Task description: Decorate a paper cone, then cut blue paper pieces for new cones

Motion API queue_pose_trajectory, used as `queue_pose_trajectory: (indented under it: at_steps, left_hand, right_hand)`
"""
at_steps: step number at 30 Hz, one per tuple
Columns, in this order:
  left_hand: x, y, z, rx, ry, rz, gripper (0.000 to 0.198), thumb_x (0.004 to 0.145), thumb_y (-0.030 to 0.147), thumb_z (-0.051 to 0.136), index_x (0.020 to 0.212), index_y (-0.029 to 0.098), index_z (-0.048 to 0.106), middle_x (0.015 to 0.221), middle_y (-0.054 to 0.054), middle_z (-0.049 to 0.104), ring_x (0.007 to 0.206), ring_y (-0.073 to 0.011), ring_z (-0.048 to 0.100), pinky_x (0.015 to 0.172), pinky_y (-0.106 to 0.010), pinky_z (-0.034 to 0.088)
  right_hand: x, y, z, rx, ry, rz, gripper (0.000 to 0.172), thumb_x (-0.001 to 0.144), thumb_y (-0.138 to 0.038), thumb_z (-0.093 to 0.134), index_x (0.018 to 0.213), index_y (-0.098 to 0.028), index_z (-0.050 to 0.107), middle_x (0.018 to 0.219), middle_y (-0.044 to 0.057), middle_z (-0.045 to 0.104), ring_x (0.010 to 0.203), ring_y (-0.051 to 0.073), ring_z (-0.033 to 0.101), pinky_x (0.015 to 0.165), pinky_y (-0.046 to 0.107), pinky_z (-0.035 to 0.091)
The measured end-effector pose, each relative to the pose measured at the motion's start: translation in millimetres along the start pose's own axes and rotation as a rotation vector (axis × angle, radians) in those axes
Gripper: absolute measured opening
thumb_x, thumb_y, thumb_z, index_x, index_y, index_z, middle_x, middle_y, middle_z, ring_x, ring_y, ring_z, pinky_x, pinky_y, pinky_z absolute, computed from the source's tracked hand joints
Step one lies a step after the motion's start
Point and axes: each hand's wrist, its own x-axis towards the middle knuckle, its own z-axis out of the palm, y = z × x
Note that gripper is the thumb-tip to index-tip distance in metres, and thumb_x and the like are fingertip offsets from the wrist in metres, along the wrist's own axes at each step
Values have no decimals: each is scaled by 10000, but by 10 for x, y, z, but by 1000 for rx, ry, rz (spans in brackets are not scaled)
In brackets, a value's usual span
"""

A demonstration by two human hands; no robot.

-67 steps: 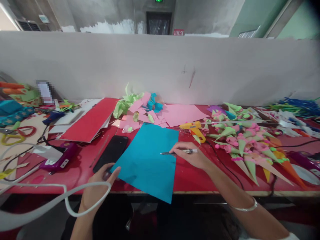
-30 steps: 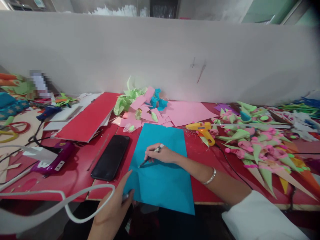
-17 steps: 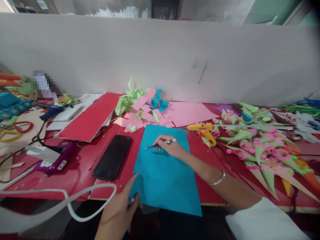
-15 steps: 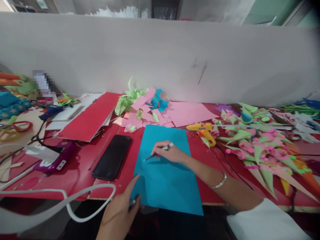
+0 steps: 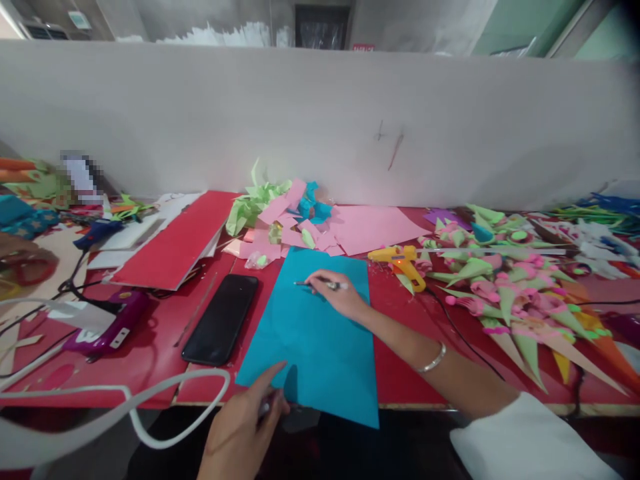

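A blue sheet of paper (image 5: 320, 333) lies before me, its lower edge past the table's front edge. My right hand (image 5: 334, 291) is closed round a slim pen (image 5: 302, 284), the tip pointing left over the upper part of the sheet. At the lower left corner of the paper is my left hand (image 5: 245, 420), its index finger reaching onto the sheet. The other fingers of that hand curl round a small dark, shiny object (image 5: 266, 404) that I cannot make out.
A black phone (image 5: 221, 320) lies left of the paper, near a purple power strip (image 5: 107, 323) and a white cable (image 5: 175, 383). A yellow glue gun (image 5: 403, 263) and paper cones (image 5: 510, 293) lie right. Someone's hand (image 5: 20, 250) blurs at the left edge.
My right hand with the pen has moved up the sheet, away from me. The paper has turned slightly, its lower end shifting left. Another person's hand has appeared at the left edge.
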Motion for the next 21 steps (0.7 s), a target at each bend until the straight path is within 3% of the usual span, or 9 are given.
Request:
queue_pose_trajectory:
  at_steps: [4,8,10,14,21]
  left_hand:
    - [47,2,-143,89,218,9,378,784,448,413,1060,250,578,766,11,690,588,-128,616,546,-208,466]
    - [75,-5,-275,180,322,70,348,773,496,434,936,264,637,818,7,697,709,-162,635,620,-228,487]
    - [98,-2,-285,188,314,95,343,790,485,417,909,257,645,848,0,696,769,-171,635,659,-236,492]
    - [218,42,-226,248,237,239,318,837,401,379,989,242,609,992,-21,654,879,-159,608,778,-249,465]
    - [511,120,-141,584,75,261,316,838,284,384,1097,225,555,1099,-50,591,762,-145,624,680,-244,466]
  right_hand:
    - [-381,-157,1,-312,-245,-207,204,877,-243,372,980,-213,545,1085,80,576,1055,173,495,880,328,377]
    - [-762,-263,-29,-539,-427,-174,204,812,-333,506,986,-227,507,1202,85,525,1249,237,308,1015,475,175]
    - [-889,-288,-96,-514,-457,-148,221,794,-359,528,970,-228,496,1215,84,521,1248,223,317,1029,470,150]
    - [-993,-270,-298,-350,-427,-107,112,821,-321,499,886,-231,489,1174,68,565,1138,171,458,1036,419,180]
    - [-980,-189,-586,-298,-361,-58,119,839,-303,468,815,-225,556,919,21,669,928,167,582,1010,409,242]
